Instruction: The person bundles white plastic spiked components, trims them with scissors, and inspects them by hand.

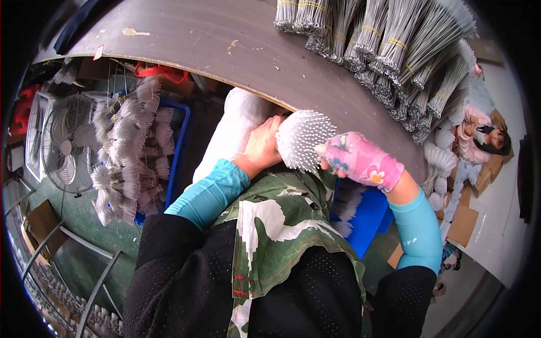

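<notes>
A thick bundle of thin white-bristled brushes (306, 139) stands in front of me at the table's edge, its tips fanned toward me. My left hand (264, 143) is closed around the bundle's left side; the lower part of the bundle is hidden. At its right side is my right hand (355, 158), in a pink flowered glove with bare fingertips. Its thumb and fingers are pinched together against the bundle's edge, and whatever is between them is too small to make out. A camouflage apron (282, 225) covers my lap just below.
Banded bundles of wire-handled brushes (389, 50) are piled on the brown table (225, 34) at right. Below stand a blue bin (366, 219) with white brushes, more hanging brush bundles (129, 141) and a fan (66, 147) at left. Another person (479, 132) is at far right.
</notes>
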